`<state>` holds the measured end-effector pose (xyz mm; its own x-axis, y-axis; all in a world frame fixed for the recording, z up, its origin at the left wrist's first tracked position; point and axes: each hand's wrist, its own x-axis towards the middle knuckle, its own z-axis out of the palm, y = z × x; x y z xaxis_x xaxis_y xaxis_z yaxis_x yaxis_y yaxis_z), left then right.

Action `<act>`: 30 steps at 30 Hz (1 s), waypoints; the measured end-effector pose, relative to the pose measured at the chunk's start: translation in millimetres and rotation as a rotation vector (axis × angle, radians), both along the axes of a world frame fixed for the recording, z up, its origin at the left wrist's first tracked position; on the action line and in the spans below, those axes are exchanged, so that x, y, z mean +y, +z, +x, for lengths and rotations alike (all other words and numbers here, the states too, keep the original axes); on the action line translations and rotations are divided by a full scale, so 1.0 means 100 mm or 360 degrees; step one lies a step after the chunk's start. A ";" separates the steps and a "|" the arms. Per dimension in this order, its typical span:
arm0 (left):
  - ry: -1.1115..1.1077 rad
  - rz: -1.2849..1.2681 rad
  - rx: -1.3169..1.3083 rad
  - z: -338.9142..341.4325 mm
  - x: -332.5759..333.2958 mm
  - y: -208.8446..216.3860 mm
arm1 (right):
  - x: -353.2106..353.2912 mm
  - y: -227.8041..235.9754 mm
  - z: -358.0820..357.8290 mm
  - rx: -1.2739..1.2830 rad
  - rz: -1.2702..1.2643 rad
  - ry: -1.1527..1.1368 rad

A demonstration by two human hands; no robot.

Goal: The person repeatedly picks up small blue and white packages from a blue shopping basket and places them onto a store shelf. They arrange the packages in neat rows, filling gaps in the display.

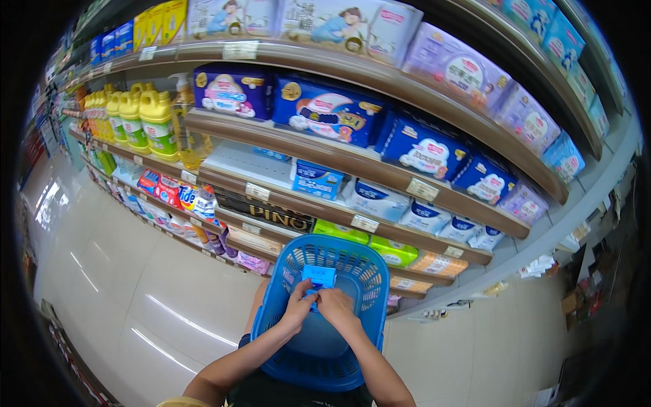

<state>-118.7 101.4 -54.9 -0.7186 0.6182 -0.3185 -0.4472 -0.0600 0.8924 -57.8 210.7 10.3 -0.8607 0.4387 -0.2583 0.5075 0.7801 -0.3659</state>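
Observation:
A blue plastic shopping basket (271,293) with slotted walls is in front of my body. Above its inside, both hands meet at a small blue packet (319,276) with a pale top and printing. My left hand (298,306) closes on the packet's lower left side. Against its lower right edge, the fingers of my right hand (336,304) are curled in, partly hiding the packet's near end. No other goods show inside the basket.
A long curved store shelf (305,150) spans the view ahead, with dark blue packages (325,112), blue tissue packs (317,180) and yellow jugs (157,125). Below are green packs (393,252). Shiny floor tiles (135,292) lie left and right of the basket.

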 end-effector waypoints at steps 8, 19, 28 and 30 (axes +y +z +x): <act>0.0272 0.0272 0.1132 -0.39 0.12 0.99 | -0.07 0.83 -0.31 0.0878 0.0244 -0.0063; 0.0774 -0.0177 0.1951 -1.39 0.48 1.55 | 0.13 1.18 -1.15 0.1652 0.0107 -0.0081; 0.0519 -0.0266 0.1769 -1.62 0.60 1.61 | 0.06 1.14 -1.37 0.1578 -0.0018 -0.0303; 0.0544 -0.0210 0.1773 -1.64 0.59 1.58 | 0.08 1.10 -1.38 0.1638 -0.0023 -0.0292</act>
